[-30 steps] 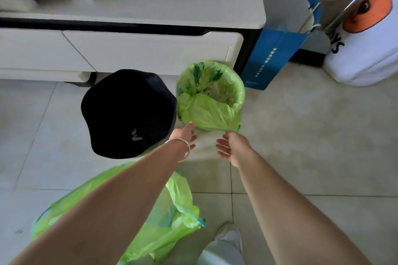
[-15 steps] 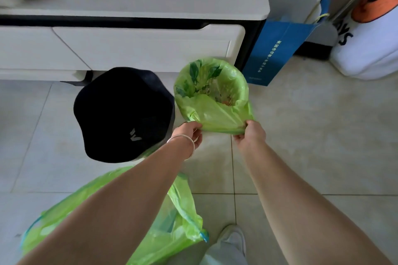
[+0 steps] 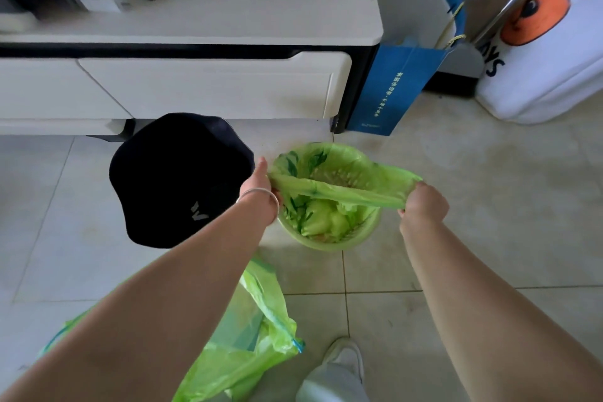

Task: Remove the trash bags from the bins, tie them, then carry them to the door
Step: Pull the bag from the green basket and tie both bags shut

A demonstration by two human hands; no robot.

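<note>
A small green plastic bin [image 3: 329, 240] stands on the tiled floor, lined with a light green trash bag [image 3: 339, 192] that holds green scraps. My left hand [image 3: 259, 186] pinches the bag's near rim at the left side. My right hand [image 3: 422, 204] is closed on the same rim at the right. Between the two hands the near edge is stretched into a flat band above the bin's mouth. The far edge still lies over the bin's rim. A second green trash bag [image 3: 248, 346] with a blue drawstring lies on the floor under my left forearm.
A black hat [image 3: 176, 179] hangs in front of the camera at left. A white low cabinet [image 3: 208, 85] with drawers runs along the back. A blue paper bag [image 3: 394, 88] and a white sack [image 3: 548, 52] stand at right. My shoe [image 3: 346, 359] is below.
Both hands reached the bag's near rim, took hold of it, and have pulled it off the bin's edge, spreading apart and stretching it. The camera has come closer to the bin.
</note>
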